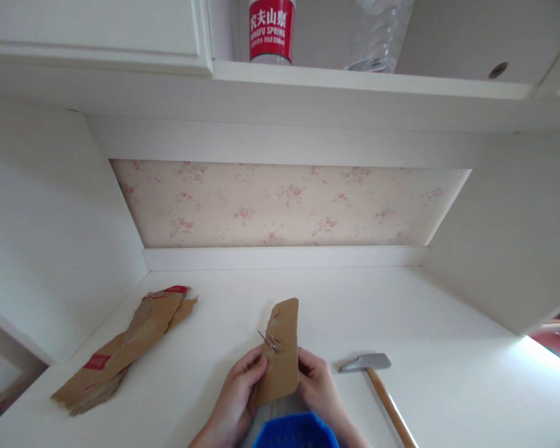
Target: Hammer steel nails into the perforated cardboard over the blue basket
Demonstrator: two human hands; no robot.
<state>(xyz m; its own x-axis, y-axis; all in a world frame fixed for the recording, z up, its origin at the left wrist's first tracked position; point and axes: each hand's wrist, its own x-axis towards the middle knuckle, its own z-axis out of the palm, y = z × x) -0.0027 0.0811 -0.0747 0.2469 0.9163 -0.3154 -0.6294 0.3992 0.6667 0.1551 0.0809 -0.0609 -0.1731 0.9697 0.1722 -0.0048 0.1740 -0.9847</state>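
Both of my hands hold up a small torn piece of brown cardboard [282, 351] near the desk's front edge. My left hand [236, 398] grips its left side with fingers curled, close to a few thin metal nails [270, 340] stuck in the cardboard. Along the right side, the fingers of my right hand [320, 392] are wrapped round the edge. A blue plastic basket [296, 432] sits just below my hands at the frame's bottom.
A hammer [376, 379] with a wooden handle lies on the white desk [424, 336] to the right of my hands. Torn brown cardboard strips [126, 348] lie at the left. A red-labelled bottle [270, 31] and a clear plastic bottle [378, 34] stand on the shelf above.
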